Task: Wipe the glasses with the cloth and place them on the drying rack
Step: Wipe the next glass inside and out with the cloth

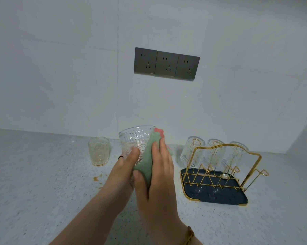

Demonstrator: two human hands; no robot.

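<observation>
The glass in work was held in the air above the tabletop, tilted a little, between the dirty glass standing at the left and the drying rack at the right, where three glasses already hung upside down on the gold wires. It looked thick and embossed, so probably rather heavy for its size, stiff, and breakable if it fell; the relief should give some grip, but a wet wall could be slippery, so I would hold it around the lower body and not by the thin rim. The left hand gripped it so, from below and behind, with the thumb laid on the front wall. The right hand held the green cloth, soft and folded, pressed against the right side of the glass, fingers close together over it and the thumb on its lower edge. A brown stain lay on the tabletop near the dirty glass
</observation>
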